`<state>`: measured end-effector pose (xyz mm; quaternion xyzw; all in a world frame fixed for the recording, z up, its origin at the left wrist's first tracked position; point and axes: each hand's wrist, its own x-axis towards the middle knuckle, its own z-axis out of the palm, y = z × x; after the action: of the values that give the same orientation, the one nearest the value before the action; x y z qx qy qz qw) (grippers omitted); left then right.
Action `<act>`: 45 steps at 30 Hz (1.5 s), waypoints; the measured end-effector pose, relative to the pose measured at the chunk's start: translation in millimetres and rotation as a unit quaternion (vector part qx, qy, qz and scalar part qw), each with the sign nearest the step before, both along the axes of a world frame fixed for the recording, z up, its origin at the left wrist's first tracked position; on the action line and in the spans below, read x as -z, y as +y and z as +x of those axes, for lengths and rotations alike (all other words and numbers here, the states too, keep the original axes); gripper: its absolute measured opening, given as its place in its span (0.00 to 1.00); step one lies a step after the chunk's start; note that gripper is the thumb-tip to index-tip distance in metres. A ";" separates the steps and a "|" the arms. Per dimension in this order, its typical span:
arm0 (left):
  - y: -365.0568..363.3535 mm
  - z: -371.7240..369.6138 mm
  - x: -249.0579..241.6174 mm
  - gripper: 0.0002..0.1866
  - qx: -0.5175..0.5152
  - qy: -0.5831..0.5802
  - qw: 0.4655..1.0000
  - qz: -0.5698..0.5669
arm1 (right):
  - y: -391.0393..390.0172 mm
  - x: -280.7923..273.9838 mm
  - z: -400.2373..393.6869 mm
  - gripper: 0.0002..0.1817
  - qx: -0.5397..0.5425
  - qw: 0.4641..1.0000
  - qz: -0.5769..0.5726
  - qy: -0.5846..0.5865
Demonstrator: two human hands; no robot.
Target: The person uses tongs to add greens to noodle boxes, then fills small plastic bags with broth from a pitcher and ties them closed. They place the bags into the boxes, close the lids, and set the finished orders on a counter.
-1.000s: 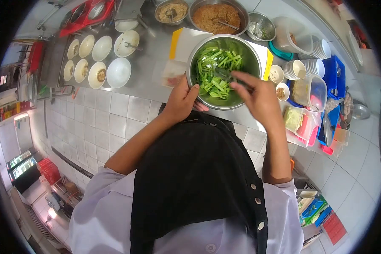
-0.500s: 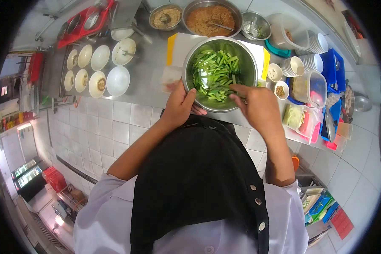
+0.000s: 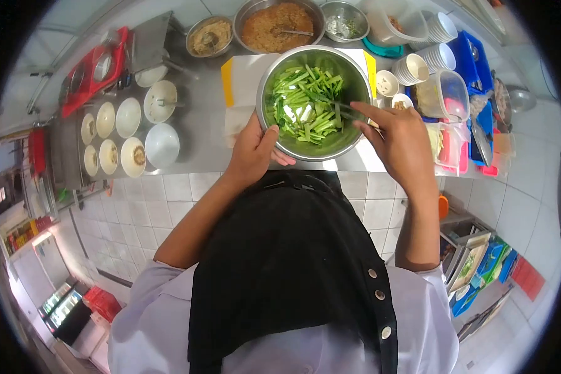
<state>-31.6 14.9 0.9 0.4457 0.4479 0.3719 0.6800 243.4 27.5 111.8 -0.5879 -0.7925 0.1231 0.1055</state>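
A metal mixing bowl point(image 3: 268, 134) holds cut green vegetable stems and leaves point(image 3: 308, 103). It is tilted toward me above the counter's front edge. My left hand point(image 3: 255, 149) is closed on the bowl's lower left rim, thumb on the outside front and fingertips underneath. Over the right rim reaches my right hand point(image 3: 396, 137), its index finger and thumb close to the greens. Thin dark lengths run from those fingers into the greens. Whether they are a utensil or pieces of greens, I cannot make out.
On the steel counter point(image 3: 202, 137), several white bowls point(image 3: 162, 146) stand at left. Behind are a large bowl of brown food point(image 3: 279, 28) and smaller metal bowls. Stacked cups point(image 3: 410, 70), a clear plastic container point(image 3: 442, 93) and blue trays point(image 3: 474, 59) crowd the right.
The mixing bowl and my left hand sit slightly further left and up in view. My right hand has shifted right and up, and the greens lie rearranged. The whole view has turned a little.
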 end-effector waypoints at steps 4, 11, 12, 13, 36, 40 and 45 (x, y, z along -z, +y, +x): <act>7.8 -9.4 -3.7 0.24 0.051 -0.009 0.999 -0.006 | -30.3 -0.6 0.0 0.14 -0.056 0.994 -0.096 -0.021; 20.2 -13.7 2.7 0.23 0.138 -0.015 0.987 -0.075 | -48.3 -2.3 -24.0 0.13 0.132 0.989 -0.041 -0.049; 22.7 -13.5 3.4 0.23 0.150 -0.018 0.986 -0.074 | -54.6 -12.9 -24.6 0.13 0.166 0.984 -0.045 -0.041; 25.7 -12.6 3.9 0.23 0.164 -0.020 0.984 -0.073 | -62.9 -18.9 -24.2 0.13 0.174 0.981 -0.064 -0.055; 63.0 -0.2 17.7 0.26 0.355 -0.043 0.930 -0.090 | -143.4 34.9 -62.5 0.19 0.469 0.846 -0.036 0.252; 58.8 0.3 19.6 0.22 0.343 -0.035 0.935 -0.078 | -137.1 -4.1 -66.1 0.18 0.481 0.858 -0.155 0.096; 52.5 -1.3 13.4 0.23 0.335 -0.032 0.938 -0.080 | -127.8 9.2 -83.1 0.14 0.365 0.916 -0.167 0.013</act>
<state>-32.9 67.4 -12.5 0.5016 0.2792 0.0996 0.8127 160.2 -100.4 102.7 -0.8436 -0.4895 0.2139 0.0535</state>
